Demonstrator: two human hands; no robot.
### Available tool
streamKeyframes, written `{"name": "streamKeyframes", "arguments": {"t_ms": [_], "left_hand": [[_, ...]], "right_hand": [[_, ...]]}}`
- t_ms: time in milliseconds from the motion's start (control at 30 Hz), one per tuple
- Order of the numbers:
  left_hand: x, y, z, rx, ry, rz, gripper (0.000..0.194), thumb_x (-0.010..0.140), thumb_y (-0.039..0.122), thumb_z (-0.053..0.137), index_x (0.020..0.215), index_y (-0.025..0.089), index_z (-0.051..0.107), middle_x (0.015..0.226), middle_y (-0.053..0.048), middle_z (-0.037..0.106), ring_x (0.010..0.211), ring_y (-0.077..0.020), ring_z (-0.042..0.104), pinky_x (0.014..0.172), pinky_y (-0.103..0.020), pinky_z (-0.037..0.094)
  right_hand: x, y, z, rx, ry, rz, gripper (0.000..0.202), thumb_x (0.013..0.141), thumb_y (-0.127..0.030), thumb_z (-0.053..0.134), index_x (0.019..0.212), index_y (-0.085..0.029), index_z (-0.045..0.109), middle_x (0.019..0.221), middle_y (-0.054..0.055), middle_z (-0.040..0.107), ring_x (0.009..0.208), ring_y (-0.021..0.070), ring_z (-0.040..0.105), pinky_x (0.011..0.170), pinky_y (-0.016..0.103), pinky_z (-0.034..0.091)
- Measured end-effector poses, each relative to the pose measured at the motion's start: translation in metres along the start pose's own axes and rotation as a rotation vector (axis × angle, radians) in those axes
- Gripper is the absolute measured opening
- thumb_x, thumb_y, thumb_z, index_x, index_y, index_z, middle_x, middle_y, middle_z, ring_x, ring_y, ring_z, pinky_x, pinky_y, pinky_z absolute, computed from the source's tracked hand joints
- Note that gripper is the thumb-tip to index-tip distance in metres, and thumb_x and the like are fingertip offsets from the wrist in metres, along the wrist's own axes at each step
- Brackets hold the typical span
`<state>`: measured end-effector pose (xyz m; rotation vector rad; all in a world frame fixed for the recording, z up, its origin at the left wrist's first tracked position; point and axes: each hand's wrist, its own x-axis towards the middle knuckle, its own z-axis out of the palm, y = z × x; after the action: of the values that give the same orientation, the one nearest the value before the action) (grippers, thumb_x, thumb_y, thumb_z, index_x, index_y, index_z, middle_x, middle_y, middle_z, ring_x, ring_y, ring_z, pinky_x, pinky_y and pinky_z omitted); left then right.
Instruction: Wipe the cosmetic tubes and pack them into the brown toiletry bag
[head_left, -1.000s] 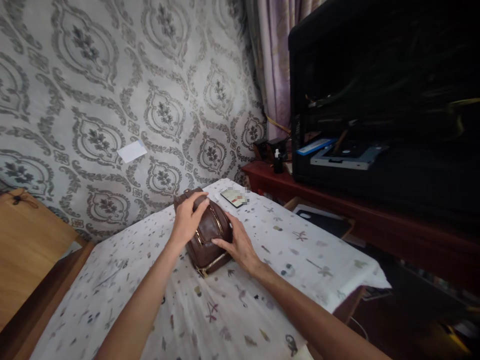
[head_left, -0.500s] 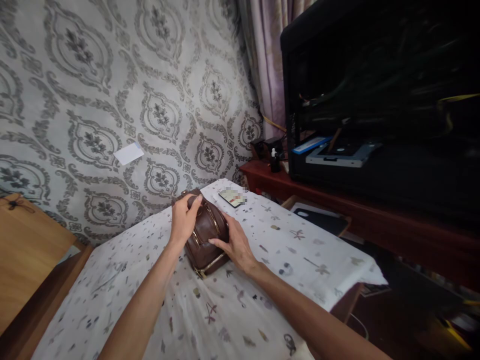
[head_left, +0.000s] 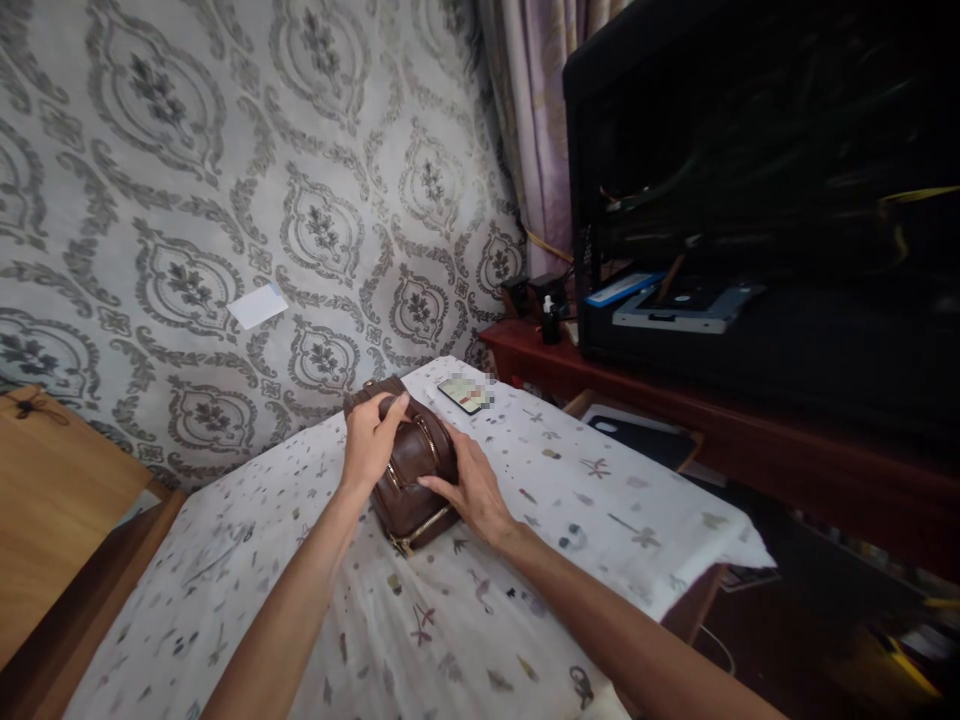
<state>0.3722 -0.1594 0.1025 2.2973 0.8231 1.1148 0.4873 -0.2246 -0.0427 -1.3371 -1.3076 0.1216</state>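
A small brown leather bag (head_left: 414, 510) with gold-coloured zips lies on the patterned white cloth. My left hand (head_left: 366, 443) grips its upper left part, thumb stretched over a dark flap or tab near the top zip; the fingertips are hidden behind the bag. On the other side, my right hand (head_left: 478, 488) holds the bag's right edge, thumb across the front and fingers along the side. A zip pull hangs at the bag's lower corner.
A phone (head_left: 463, 394) lies on the cloth beyond the bag. To the right, a dark red desk (head_left: 645, 390) carries a large black case (head_left: 787, 340) and a small dark bottle (head_left: 550, 322). A wooden board (head_left: 60, 500) stands at the left, and the patterned wall (head_left: 322, 230) rises behind.
My left thumb has shifted very slightly to the right at the top of the bag. The right hand and the bag look the same.
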Motion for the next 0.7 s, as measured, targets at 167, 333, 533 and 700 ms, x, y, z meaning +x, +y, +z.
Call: {"name": "streamKeyframes", "arguments": {"t_ms": [167,333,533,700], "left_hand": [[0.001,-0.002,-0.004,-0.068,-0.040,0.013,0.039,0.092,0.049,0.052,0.074,0.018,0.066,0.070,-0.001,0.068,0.071,-0.0165,0.060,0.071,-0.026,0.045],[0.008,-0.014,-0.020,-0.001,-0.053,0.050,0.029,0.088,0.044,0.057,0.092,0.018,0.068,0.089,-0.004,0.071,0.085,-0.0186,0.062,0.082,-0.028,0.046],[0.005,-0.032,-0.041,0.144,-0.060,0.012,0.022,0.082,0.039,0.063,0.089,0.018,0.068,0.090,-0.004,0.072,0.085,-0.0197,0.062,0.082,-0.031,0.046],[-0.007,-0.033,-0.045,0.254,-0.067,-0.028,0.012,0.081,0.030,0.063,0.080,0.018,0.067,0.081,-0.002,0.069,0.073,-0.0168,0.059,0.071,-0.028,0.044]], "right_hand": [[0.000,0.000,0.000,-0.008,-0.004,0.018,0.081,0.084,-0.050,0.070,0.151,-0.025,0.032,0.141,0.015,0.054,0.130,0.0348,0.051,0.110,0.055,0.041],[-0.001,0.001,0.000,-0.008,-0.009,0.024,0.080,0.085,-0.050,0.069,0.151,-0.023,0.032,0.144,0.016,0.052,0.134,0.0347,0.049,0.113,0.056,0.039],[-0.002,0.007,0.003,-0.010,0.012,-0.001,0.081,0.086,-0.049,0.068,0.153,-0.026,0.030,0.146,0.015,0.051,0.136,0.0351,0.048,0.113,0.057,0.038],[-0.001,0.010,0.004,-0.006,0.007,-0.003,0.081,0.086,-0.050,0.067,0.153,-0.024,0.030,0.146,0.017,0.051,0.136,0.0348,0.048,0.113,0.057,0.038]]}}
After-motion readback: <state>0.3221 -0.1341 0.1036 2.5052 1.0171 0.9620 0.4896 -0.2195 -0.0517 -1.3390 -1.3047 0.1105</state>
